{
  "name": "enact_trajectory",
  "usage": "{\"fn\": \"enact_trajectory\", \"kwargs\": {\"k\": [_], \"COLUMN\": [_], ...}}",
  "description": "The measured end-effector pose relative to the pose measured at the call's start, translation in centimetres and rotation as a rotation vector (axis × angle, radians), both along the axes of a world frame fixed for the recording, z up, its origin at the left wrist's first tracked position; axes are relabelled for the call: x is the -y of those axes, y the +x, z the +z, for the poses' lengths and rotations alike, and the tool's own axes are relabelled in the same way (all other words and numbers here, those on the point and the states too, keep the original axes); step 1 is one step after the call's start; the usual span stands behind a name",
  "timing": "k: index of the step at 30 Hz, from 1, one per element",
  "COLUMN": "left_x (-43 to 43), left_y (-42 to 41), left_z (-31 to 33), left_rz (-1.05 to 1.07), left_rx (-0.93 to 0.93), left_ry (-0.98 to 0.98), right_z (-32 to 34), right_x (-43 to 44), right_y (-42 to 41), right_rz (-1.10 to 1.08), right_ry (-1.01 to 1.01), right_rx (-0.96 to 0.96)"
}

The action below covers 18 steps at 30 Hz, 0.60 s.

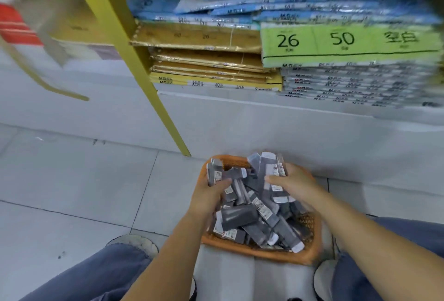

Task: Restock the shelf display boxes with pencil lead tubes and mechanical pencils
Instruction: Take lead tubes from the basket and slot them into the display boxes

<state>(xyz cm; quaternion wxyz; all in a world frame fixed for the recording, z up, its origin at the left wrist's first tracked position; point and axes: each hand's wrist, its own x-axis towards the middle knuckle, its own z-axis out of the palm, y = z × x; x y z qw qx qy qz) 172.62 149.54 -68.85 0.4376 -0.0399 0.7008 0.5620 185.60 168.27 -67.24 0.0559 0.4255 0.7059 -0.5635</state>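
An orange basket (310, 256) sits on the tiled floor between my knees, heaped with several grey pencil lead tubes (240, 216) with white caps and barcode labels. My left hand (207, 196) is closed around a small bunch of tubes (214, 171) at the basket's left rim. Over the right side of the pile, my right hand (292, 185) grips several upright tubes (266, 166), fingers wrapped round them. No mechanical pencils or display boxes are visible.
A yellow shelf post (144, 77) slants down to the floor just beyond the basket. Behind it, the low shelf holds stacked paper packs: blue (264, 10), gold (199, 44), green marked 26 and 50 (336, 44). My blue trouser legs (101, 276) flank the basket.
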Motion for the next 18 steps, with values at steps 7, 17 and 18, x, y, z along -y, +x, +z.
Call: {"fn": "enact_trajectory", "kwargs": {"k": [7, 17, 18], "left_x": [-2.1, -2.6, -2.6], "left_y": [0.7, -0.4, -0.8], "left_z": [10.9, 25.2, 26.3], "left_rz": [-0.143, -0.176, -0.173], "left_rx": [0.066, -0.072, -0.116], "left_ry": [0.272, 0.648, 0.650], "right_z": [11.4, 25.4, 26.9], "right_x": [2.7, 3.5, 3.4], "right_y": [-1.9, -4.4, -4.5], "right_rz": [-0.003, 0.211, 0.236], "right_ry": [-0.142, 0.580, 0.633], "right_rx": [-0.408, -0.512, -0.525]}}
